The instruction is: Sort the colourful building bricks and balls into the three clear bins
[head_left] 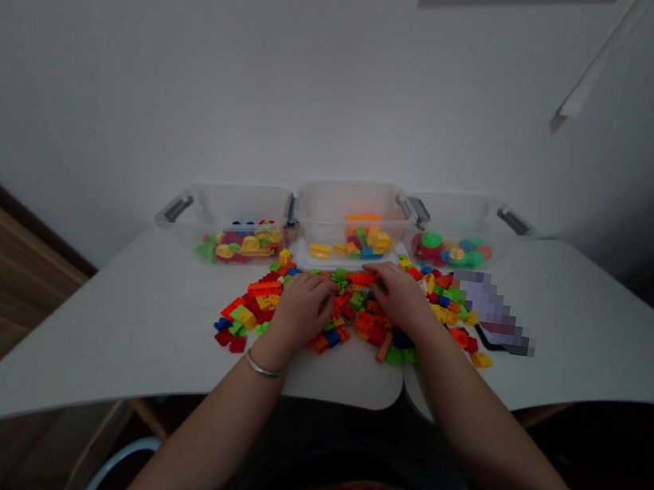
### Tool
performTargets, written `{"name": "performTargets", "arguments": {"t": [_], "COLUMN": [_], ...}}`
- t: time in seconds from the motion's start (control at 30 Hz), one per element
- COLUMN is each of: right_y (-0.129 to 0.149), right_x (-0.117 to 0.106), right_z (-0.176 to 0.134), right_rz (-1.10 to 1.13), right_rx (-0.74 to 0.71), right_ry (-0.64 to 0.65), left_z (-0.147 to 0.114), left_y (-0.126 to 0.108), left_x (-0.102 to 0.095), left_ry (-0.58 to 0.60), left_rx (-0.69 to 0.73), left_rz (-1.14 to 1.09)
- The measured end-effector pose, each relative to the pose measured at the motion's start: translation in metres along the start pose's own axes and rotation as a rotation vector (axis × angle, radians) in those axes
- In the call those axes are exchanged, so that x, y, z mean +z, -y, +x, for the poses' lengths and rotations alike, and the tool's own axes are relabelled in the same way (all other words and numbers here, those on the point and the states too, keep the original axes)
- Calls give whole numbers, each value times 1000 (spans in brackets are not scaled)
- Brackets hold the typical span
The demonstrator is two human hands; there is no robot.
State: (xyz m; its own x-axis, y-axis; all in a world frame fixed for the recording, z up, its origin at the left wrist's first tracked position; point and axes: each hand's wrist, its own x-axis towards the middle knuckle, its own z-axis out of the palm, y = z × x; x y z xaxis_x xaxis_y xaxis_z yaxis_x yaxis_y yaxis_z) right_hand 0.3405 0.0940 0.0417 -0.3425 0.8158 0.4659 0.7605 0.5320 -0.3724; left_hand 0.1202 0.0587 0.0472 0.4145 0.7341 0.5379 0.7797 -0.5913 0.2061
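A wide pile of toy building bricks (348, 312) in red, orange, yellow, green and blue lies in front of me. My left hand (303, 306), with a silver bangle (263, 367) on the wrist, rests over the pile's left-middle part. Its fingers curl inward and down; whatever they hold, if anything, is hidden. My right hand (401, 297) reaches over the far middle of the pile, its index finger stretched out and apart from the thumb. An orange-red brick (362, 278) lies just by those fingertips. Both hands are close together, with loose bricks between them.
Along the wall stand three clear plastic boxes: a left box (205, 209) and a middle box (321, 196) with bricks inside, and a right box (458, 210) with round colourful pieces. A blurred-out flat object (491, 307) lies right of the pile on the white table (142, 317).
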Motion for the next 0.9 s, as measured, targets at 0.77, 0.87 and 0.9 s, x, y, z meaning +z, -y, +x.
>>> {"name": "performTargets", "arguments": {"t": [0.77,0.87,0.9], "right_y": [28,30,31], "right_x": [-5,-5,-4], "right_z": [1,3,4], "right_rz": [371,467,503], "right_rx": [-136,20,57], "right_ry": [-130,5,54], "left_z": [0,0,0], "left_y": [3,2,2], "left_x": [3,0,0], "left_ry": [-106,-105,-107], "left_rx": [-25,-17,-16], "left_rz": [-13,-23,-27]}}
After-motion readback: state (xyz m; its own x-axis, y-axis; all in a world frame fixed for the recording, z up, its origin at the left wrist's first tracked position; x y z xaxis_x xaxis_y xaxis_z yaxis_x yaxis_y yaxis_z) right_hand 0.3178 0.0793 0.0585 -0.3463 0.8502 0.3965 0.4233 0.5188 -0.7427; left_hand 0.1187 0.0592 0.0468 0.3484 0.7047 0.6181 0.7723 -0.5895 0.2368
